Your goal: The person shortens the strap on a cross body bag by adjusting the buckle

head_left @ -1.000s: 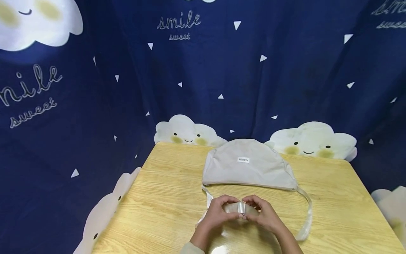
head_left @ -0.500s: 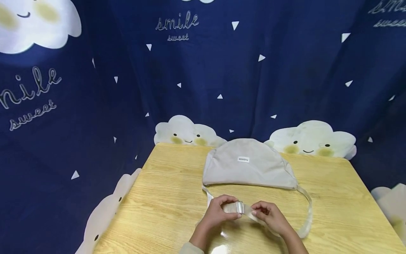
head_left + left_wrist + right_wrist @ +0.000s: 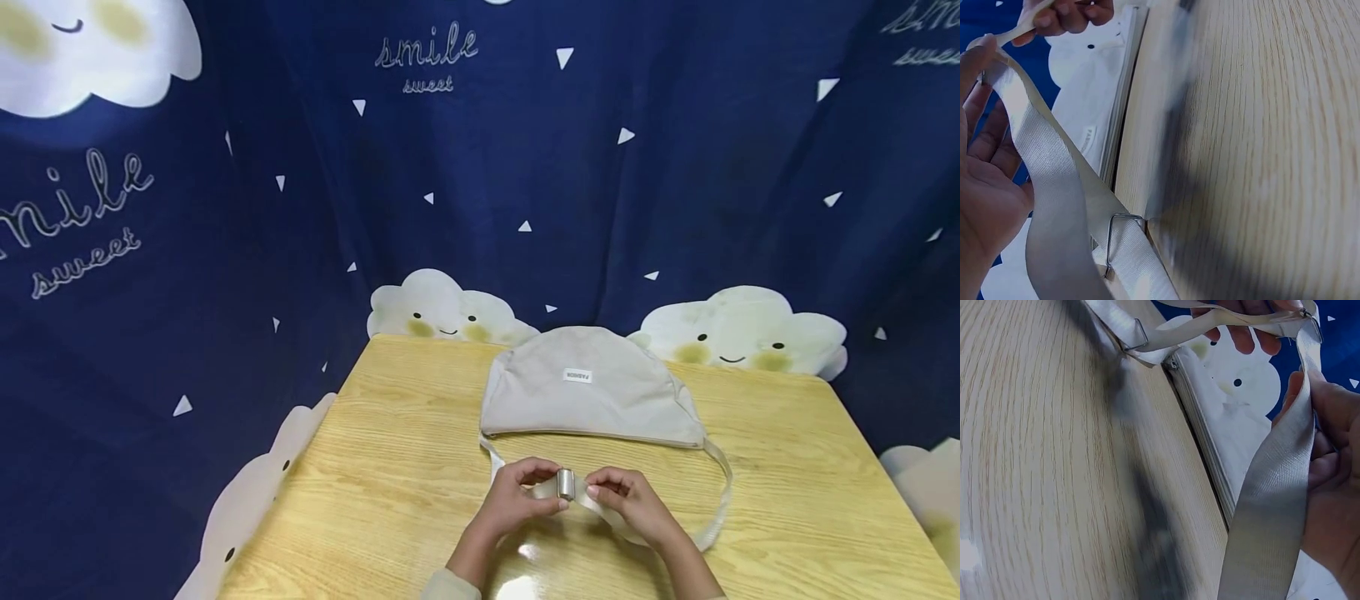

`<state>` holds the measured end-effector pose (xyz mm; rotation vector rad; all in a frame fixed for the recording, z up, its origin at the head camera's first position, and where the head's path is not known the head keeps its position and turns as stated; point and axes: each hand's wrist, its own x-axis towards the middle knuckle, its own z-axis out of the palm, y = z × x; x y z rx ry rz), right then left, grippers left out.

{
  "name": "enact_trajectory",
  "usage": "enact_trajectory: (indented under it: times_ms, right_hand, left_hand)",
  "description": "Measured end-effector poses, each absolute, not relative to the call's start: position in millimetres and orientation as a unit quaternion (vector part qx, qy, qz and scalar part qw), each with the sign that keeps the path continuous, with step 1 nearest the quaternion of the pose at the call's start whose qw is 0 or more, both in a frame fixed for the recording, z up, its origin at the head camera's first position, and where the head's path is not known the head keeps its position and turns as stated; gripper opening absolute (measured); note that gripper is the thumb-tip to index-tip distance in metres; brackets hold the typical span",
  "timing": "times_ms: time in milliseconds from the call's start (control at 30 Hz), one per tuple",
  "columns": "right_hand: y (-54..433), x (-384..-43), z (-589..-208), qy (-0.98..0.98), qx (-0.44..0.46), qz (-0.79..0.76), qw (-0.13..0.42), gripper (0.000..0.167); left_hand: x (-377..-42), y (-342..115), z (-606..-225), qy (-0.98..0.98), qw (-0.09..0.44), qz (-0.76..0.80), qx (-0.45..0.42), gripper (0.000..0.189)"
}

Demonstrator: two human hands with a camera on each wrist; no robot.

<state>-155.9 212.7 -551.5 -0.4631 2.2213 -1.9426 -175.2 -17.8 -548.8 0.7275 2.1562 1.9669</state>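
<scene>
A pale shoulder bag [image 3: 592, 404] with a small white label lies on the table, and its webbing strap [image 3: 611, 517] loops toward me. My left hand [image 3: 513, 500] pinches the strap at the left of a shiny metal slider buckle [image 3: 566, 484], thumb below and fingers above. Just right of the buckle, my right hand [image 3: 633, 504] pinches the strap between thumb and fingertips. In the left wrist view a doubled length of strap [image 3: 1054, 162] hangs past the left palm, and a wire loop [image 3: 1110, 247] sits lower on it. The right wrist view shows the buckle [image 3: 1313, 325] edge-on above the right thumb.
The wooden table [image 3: 405, 417] spreads around the bag, its far edge close behind it. A dark blue curtain [image 3: 480, 167] with white clouds and triangles hangs behind and at the left. The bag's zipper [image 3: 1200, 444] edge faces me.
My right hand has come away from the buckle to the right and now pinches the strap beside it. The left hand stays at the buckle, which has turned slightly. The bag has not moved.
</scene>
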Motion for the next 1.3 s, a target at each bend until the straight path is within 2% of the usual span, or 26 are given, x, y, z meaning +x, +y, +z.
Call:
enact_trajectory:
  times_ms: [267, 500, 667, 833, 933, 1300]
  right_hand:
    - [212, -157, -553, 0.735, -0.168, -0.654, 0.062, 0.018]
    - [208, -161, -549, 0.722, -0.177, -0.663, 0.082, 0.021]
    - [207, -160, -548, 0.722, -0.163, -0.664, 0.107, 0.023]
    - [214, -156, -551, 0.725, -0.172, -0.653, 0.135, 0.028]
    - [222, -153, -555, 0.732, -0.185, -0.641, 0.139, 0.025]
    - [229, -154, -555, 0.748, -0.177, -0.633, 0.096, 0.016]
  left_hand:
    - [-172, -16, -541, 0.724, 0.059, 0.635, 0.262, 0.039]
    - [-161, -14, -517, 0.718, 0.067, 0.631, 0.286, 0.033]
    - [-163, -11, -527, 0.714, 0.044, 0.640, 0.279, 0.031]
    - [-171, -10, -547, 0.710, 0.046, 0.656, 0.252, 0.035]
    - [-175, -11, -552, 0.708, 0.046, 0.662, 0.244, 0.036]
    - [-179, -12, -547, 0.713, 0.062, 0.658, 0.235, 0.038]
